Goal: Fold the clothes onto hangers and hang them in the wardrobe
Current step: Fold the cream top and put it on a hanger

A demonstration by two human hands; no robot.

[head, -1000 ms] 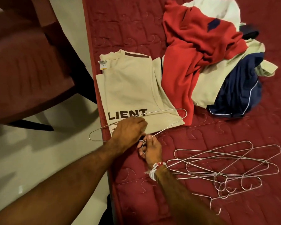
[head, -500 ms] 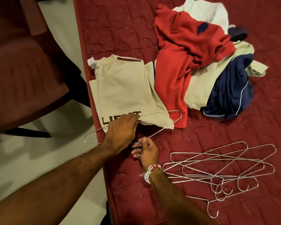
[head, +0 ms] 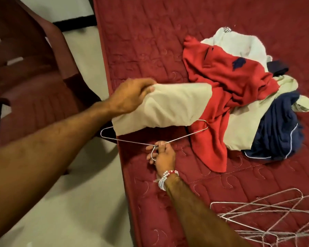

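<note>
We can read no words or numbers here. The red shirt [head: 239,82] bears a navy emblem [head: 238,62] with no letters we can make out, and the white garment [head: 243,44] carries a small dark mark [head: 227,29], too blurred to read.

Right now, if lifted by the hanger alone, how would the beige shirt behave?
Probably floppy: the beige shirt sags where the left hand bunches it. Likely light: the thin wire hanger looks unbent. Could slide along smooth wire.
</note>
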